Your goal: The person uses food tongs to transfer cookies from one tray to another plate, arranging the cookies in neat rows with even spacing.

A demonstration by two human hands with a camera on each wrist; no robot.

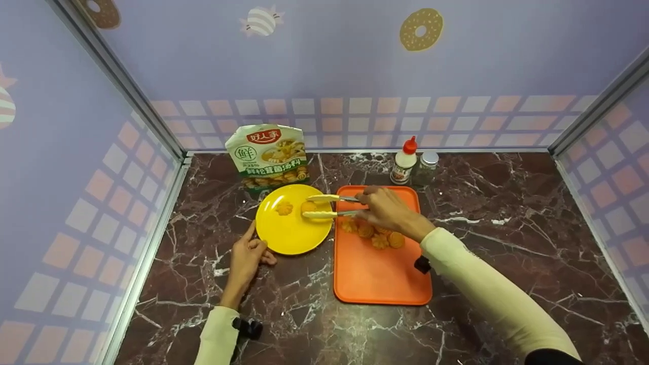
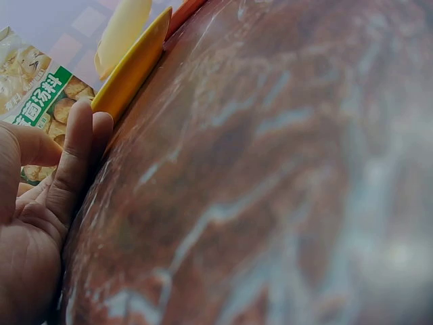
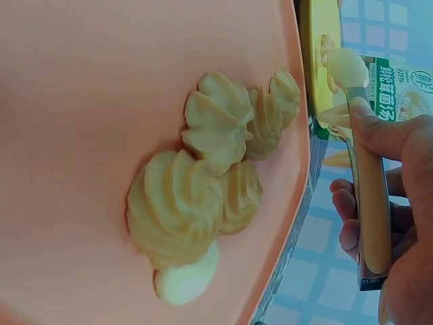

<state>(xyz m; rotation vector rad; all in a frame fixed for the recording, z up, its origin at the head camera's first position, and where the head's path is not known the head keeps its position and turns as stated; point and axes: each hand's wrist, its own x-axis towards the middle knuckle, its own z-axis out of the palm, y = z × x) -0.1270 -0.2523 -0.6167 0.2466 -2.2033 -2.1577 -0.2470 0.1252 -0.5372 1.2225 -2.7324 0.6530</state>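
Observation:
My right hand [image 1: 388, 210] grips a pair of tongs [image 1: 350, 199] with cream-coloured tips and metal arms. The tips reach over the yellow plate [image 1: 294, 241], one on each side of a golden cookie [image 1: 308, 207]. Another cookie [image 1: 284, 208], flower-shaped, lies on the plate further left. At the plate's lower left rim, my left hand [image 1: 246, 256] touches the edge with its fingers. Several swirled cookies [image 3: 176, 203] are grouped on the orange tray [image 1: 383, 284], below my right hand. In the right wrist view the tongs [image 3: 371, 189] lie between thumb and fingers.
A soup-seasoning bag [image 1: 268, 154] stands behind the plate. Behind the tray are a red-capped squeeze bottle [image 1: 404, 165] and a small jar with a silver lid [image 1: 428, 165]. Patterned walls [image 1: 334, 61] enclose the marbled table [image 1: 487, 263] at the back and both sides.

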